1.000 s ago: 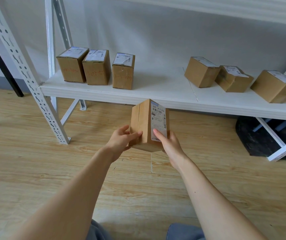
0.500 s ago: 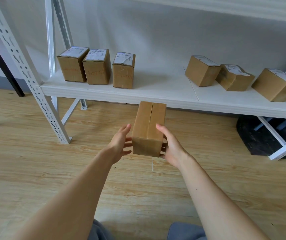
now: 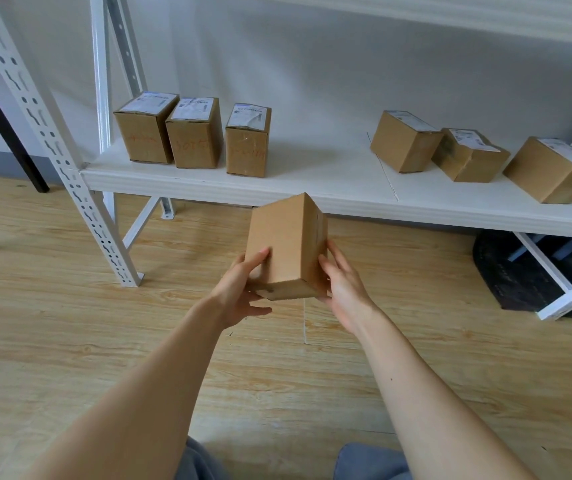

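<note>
A small brown cardboard box [image 3: 288, 244] is held in the air in front of the white shelf [image 3: 312, 192], just below its front edge. My left hand [image 3: 243, 289] grips the box's left side, thumb on the plain brown face turned toward me and fingers under it. My right hand [image 3: 343, 285] holds the right side with its fingers along the taped face. No label shows on the box.
Three labelled boxes [image 3: 194, 133] stand in a row at the shelf's left. Several more boxes [image 3: 468, 157] lie askew at the right. A perforated white upright [image 3: 52, 140] stands at the left. Dark items [image 3: 520, 271] sit under the shelf on the right. Wooden floor lies below.
The box has been turned in my hands: its white label faced me, then the taped seam, and now a plain brown face shows. Both hands shifted their hold.
</note>
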